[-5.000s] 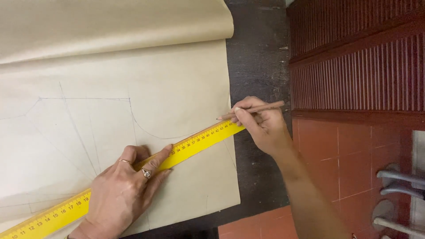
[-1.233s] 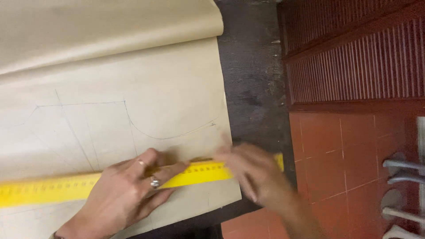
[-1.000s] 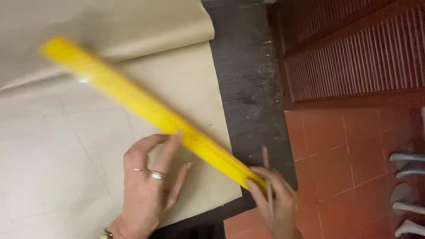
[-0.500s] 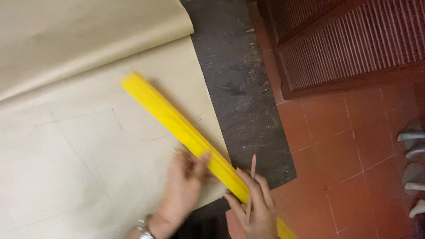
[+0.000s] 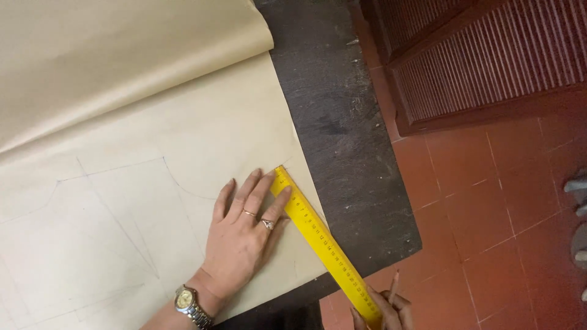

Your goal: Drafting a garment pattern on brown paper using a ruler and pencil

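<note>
Left hand [image 5: 244, 235] lies flat, fingers spread, on the tan paper [image 5: 153, 159], fingertips against the yellow ruler [image 5: 324, 244]. Right hand [image 5: 382, 308] pinches the ruler's near end together with a pencil [image 5: 393, 284], off the bench [image 5: 342, 122] edge.

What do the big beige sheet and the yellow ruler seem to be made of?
The beige sheet looks like matte pattern paper: it curls at the top and carries thin pencil lines. The yellow ruler looks like rigid painted metal or plastic, with a smooth, slightly glossy face; which of the two is unclear.
</note>
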